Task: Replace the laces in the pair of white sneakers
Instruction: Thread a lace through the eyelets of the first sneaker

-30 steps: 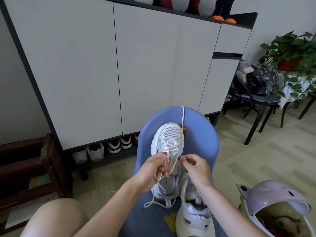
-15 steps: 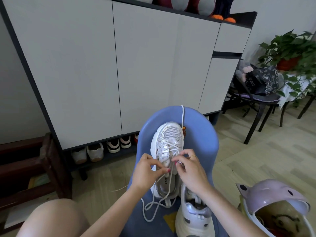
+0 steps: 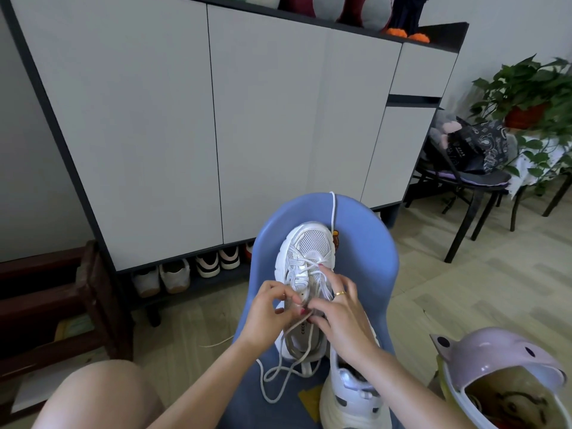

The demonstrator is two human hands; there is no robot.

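A white sneaker (image 3: 305, 252) lies toe away from me on a blue chair (image 3: 368, 261). Its white lace (image 3: 275, 379) crosses the upper eyelets and trails in loose loops onto the seat. My left hand (image 3: 267, 311) pinches the lace at the shoe's tongue. My right hand (image 3: 339, 311), with a gold ring, pinches the lace beside it, one finger stretched up to the crossed lace. The second white sneaker (image 3: 349, 394) stands on the seat under my right wrist, partly hidden. Another white lace (image 3: 333, 209) hangs over the chair's back edge.
A tall grey shoe cabinet (image 3: 192, 125) stands behind the chair, with shoes (image 3: 185, 270) in its bottom gap. A pink lidded bin (image 3: 501, 370) is at the lower right. A black chair with a bag (image 3: 470, 156) and plants (image 3: 532, 97) stand at the right. A dark wooden bench (image 3: 55, 305) is at the left.
Both hands have shifted along the shoe's lacing and now meet over the tongue. The slack lace has dropped into longer loops on the seat.
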